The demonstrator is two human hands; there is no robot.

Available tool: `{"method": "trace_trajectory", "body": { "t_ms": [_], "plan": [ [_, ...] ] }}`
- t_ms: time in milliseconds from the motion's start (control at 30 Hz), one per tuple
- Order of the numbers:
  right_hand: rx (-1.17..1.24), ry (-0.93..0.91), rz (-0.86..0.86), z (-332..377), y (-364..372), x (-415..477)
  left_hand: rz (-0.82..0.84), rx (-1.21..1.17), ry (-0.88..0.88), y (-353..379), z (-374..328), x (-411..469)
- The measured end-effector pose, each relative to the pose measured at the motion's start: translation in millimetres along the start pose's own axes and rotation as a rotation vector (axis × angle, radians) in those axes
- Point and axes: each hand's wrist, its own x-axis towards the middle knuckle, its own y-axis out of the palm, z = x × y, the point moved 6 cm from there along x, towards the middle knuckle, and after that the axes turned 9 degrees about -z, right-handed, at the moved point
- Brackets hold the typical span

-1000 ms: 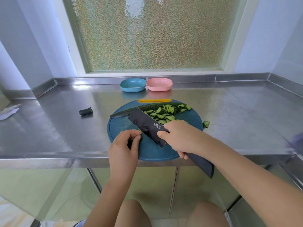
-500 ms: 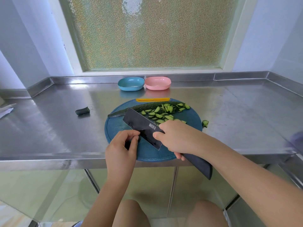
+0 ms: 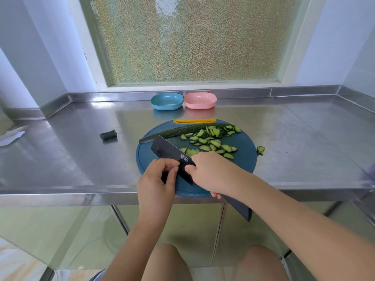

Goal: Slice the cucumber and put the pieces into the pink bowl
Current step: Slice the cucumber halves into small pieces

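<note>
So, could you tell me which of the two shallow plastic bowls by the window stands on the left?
The blue shallow plastic bowl; the pink shallow plastic bowl stands just to its right.

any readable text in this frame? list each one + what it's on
"BUCK-I": white boxed print on the knife blade; the last character is uncertain.
No other text shows: nothing readable on the pink bowl, blue bowl or board.
</note>
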Motion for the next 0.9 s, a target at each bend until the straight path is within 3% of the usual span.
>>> {"method": "trace_trajectory", "body": {
  "t_ms": [233,500,900],
  "plan": [
    [0.043,0.101,0.045,-26,-4,-8,-0.002,-0.072,-0.119,-1,-1,-2],
    [0.119,0.002,-0.059,-25,-11,-6,-0.021,-0.029,-0.112,-1,-3,-4],
    [0.136,0.036,-0.023,-15,-6,-3,-0.017,-0.013,-0.090,0,-1,-4]
  ]
}}
